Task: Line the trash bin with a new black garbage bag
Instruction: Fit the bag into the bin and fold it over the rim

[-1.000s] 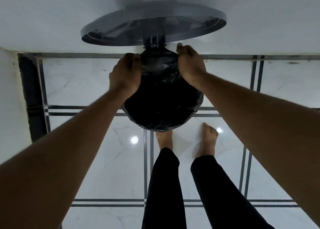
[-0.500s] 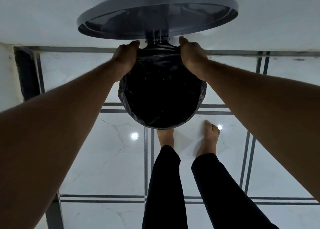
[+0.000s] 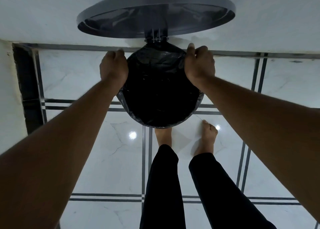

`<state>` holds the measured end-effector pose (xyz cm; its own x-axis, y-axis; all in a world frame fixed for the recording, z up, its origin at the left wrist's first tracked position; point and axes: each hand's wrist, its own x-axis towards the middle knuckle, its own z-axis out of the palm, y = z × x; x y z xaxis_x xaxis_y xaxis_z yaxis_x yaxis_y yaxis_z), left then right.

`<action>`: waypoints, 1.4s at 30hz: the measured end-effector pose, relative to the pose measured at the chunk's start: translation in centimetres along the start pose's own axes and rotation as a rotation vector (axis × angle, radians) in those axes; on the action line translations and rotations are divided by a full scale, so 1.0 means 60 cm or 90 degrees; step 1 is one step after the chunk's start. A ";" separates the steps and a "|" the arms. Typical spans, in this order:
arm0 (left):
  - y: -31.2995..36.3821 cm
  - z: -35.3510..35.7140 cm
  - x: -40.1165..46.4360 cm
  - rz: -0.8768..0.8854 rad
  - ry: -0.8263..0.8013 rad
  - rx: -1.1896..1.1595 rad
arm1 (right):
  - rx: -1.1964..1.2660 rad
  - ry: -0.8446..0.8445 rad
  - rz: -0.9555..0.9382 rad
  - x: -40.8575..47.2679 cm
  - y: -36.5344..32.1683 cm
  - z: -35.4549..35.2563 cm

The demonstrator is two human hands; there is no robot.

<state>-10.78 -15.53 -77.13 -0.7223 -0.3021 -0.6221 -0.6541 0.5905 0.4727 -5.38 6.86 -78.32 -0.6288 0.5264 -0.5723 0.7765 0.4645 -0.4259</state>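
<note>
A round trash bin stands on the floor below me, its mouth filled by a black garbage bag (image 3: 160, 90) that is folded over the rim (image 3: 155, 125). The grey round lid (image 3: 173, 7) is swung up against the wall on a hinge (image 3: 155, 38) at the back. My left hand (image 3: 113, 67) grips the bag's edge on the left side of the rim. On the right side my right hand (image 3: 199, 66) does the same, thumb up. The bin's body is hidden under the bag.
White glossy tiles (image 3: 103, 159) with dark stripes cover the floor. A white wall (image 3: 43, 12) rises behind the bin and a dark gap (image 3: 26, 90) runs at the left. My bare feet (image 3: 206, 138) and black trouser legs stand just in front of the bin.
Both hands have slid from the back of the rim near the hinge outward to its left and right sides, spreading the bag's edge over the rim. The view shifted slightly.
</note>
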 end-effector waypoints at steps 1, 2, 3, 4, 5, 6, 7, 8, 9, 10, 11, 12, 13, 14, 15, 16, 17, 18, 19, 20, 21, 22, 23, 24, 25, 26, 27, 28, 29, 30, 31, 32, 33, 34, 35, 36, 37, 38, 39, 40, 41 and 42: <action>0.000 -0.003 -0.001 -0.022 -0.026 -0.006 | 0.016 -0.011 -0.005 -0.005 0.001 -0.002; 0.001 -0.006 -0.006 -0.036 -0.063 -0.007 | 0.030 -0.047 -0.009 -0.008 0.004 0.000; 0.001 -0.007 -0.009 -0.042 -0.110 -0.002 | 0.038 -0.091 -0.011 -0.012 0.006 0.000; 0.002 -0.008 -0.014 -0.034 -0.142 0.004 | 0.037 -0.109 -0.015 -0.014 0.010 0.000; 0.000 -0.006 -0.017 -0.032 -0.142 -0.006 | 0.029 -0.091 -0.018 -0.016 0.015 -0.001; -0.004 -0.005 -0.017 -0.040 -0.116 -0.019 | 0.022 -0.040 -0.020 -0.015 0.020 -0.001; -0.006 -0.006 -0.016 -0.059 -0.074 -0.033 | 0.022 0.015 -0.008 -0.016 0.022 -0.003; -0.006 -0.010 -0.019 -0.081 -0.031 -0.045 | 0.033 0.056 0.008 -0.017 0.023 -0.004; -0.008 -0.013 -0.020 -0.102 -0.003 -0.060 | 0.056 0.072 0.018 -0.020 0.022 -0.006; -0.007 -0.014 -0.022 -0.117 0.004 -0.065 | 0.087 0.058 0.019 -0.019 0.024 -0.008; -0.006 -0.016 -0.025 -0.126 -0.005 -0.065 | 0.112 0.014 0.018 -0.019 0.027 -0.010; -0.003 -0.017 -0.029 -0.130 -0.019 -0.068 | 0.128 -0.046 0.028 -0.017 0.030 -0.010; -0.002 -0.017 -0.032 -0.141 -0.043 -0.077 | 0.132 -0.099 0.042 -0.018 0.032 -0.012; -0.001 -0.019 -0.036 -0.155 -0.081 -0.094 | 0.116 -0.114 0.054 -0.018 0.036 -0.011; -0.002 -0.020 -0.036 -0.165 -0.116 -0.114 | 0.092 -0.086 0.061 -0.019 0.039 -0.009; -0.005 -0.024 -0.035 -0.174 -0.146 -0.125 | 0.067 -0.024 0.063 -0.020 0.042 -0.006; -0.012 -0.027 -0.030 -0.181 -0.166 -0.141 | 0.052 0.037 0.070 -0.024 0.042 -0.005; -0.018 -0.030 -0.026 -0.182 -0.167 -0.153 | 0.054 0.079 0.076 -0.027 0.043 -0.003; -0.023 -0.031 -0.023 -0.185 -0.160 -0.160 | 0.075 0.087 0.080 -0.031 0.042 -0.003; -0.022 -0.034 -0.024 -0.190 -0.147 -0.160 | 0.104 0.064 0.082 -0.032 0.042 -0.003; -0.017 -0.034 -0.027 -0.186 -0.120 -0.168 | 0.127 0.015 0.079 -0.034 0.045 -0.003; -0.013 -0.033 -0.029 -0.185 -0.082 -0.162 | 0.133 -0.050 0.077 -0.036 0.048 -0.003; -0.010 -0.033 -0.034 -0.177 -0.053 -0.155 | 0.124 -0.101 0.071 -0.040 0.051 -0.003; -0.007 -0.031 -0.038 -0.175 -0.026 -0.157 | 0.109 -0.112 0.064 -0.044 0.057 -0.002; -0.006 -0.030 -0.042 -0.174 0.000 -0.154 | 0.096 -0.088 0.061 -0.047 0.063 0.001; -0.007 -0.025 -0.043 -0.185 0.014 -0.146 | 0.090 -0.042 0.069 -0.050 0.067 0.003; -0.005 -0.022 -0.050 -0.195 0.016 -0.136 | 0.090 0.005 0.083 -0.053 0.068 0.004; -0.004 -0.019 -0.056 -0.212 -0.008 -0.129 | 0.101 0.042 0.095 -0.055 0.068 0.005; -0.001 -0.018 -0.064 -0.225 -0.040 -0.128 | 0.122 0.065 0.102 -0.059 0.068 0.006; 0.000 -0.015 -0.069 -0.239 -0.082 -0.136 | 0.144 0.078 0.103 -0.064 0.068 0.007; 0.001 -0.013 -0.074 -0.247 -0.112 -0.147 | 0.158 0.082 0.098 -0.070 0.067 0.008; -0.003 -0.013 -0.075 -0.253 -0.126 -0.158 | 0.162 0.080 0.089 -0.076 0.067 0.010; -0.007 -0.018 -0.078 -0.259 -0.125 -0.168 | 0.165 0.068 0.083 -0.081 0.068 0.012; -0.015 -0.022 -0.075 -0.266 -0.117 -0.175 | 0.168 0.043 0.085 -0.084 0.071 0.014; -0.023 -0.023 -0.073 -0.266 -0.102 -0.193 | 0.172 0.006 0.091 -0.085 0.073 0.015; -0.029 -0.022 -0.072 -0.256 -0.077 -0.209 | 0.180 -0.035 0.100 -0.083 0.076 0.015; -0.032 -0.022 -0.074 -0.250 -0.050 -0.209 | 0.189 -0.066 0.110 -0.081 0.078 0.014; -0.034 -0.021 -0.079 -0.250 -0.029 -0.202 | 0.195 -0.078 0.118 -0.080 0.078 0.013; -0.033 -0.018 -0.086 -0.250 -0.011 -0.192 | 0.199 -0.067 0.126 -0.078 0.078 0.012; -0.037 -0.013 -0.092 -0.255 0.000 -0.185 | 0.199 -0.041 0.137 -0.078 0.076 0.011; -0.042 -0.010 -0.099 -0.272 0.003 -0.194 | 0.198 -0.006 0.151 -0.079 0.074 0.011; -0.044 -0.009 -0.107 -0.292 -0.009 -0.218 | 0.199 0.032 0.167 -0.081 0.071 0.010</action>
<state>-4.56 -15.56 -74.06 -0.3450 -0.4585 -0.8190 -0.9374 0.1236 0.3257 0.99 5.86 -77.77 -0.4036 0.6355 -0.6582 0.8808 0.0754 -0.4674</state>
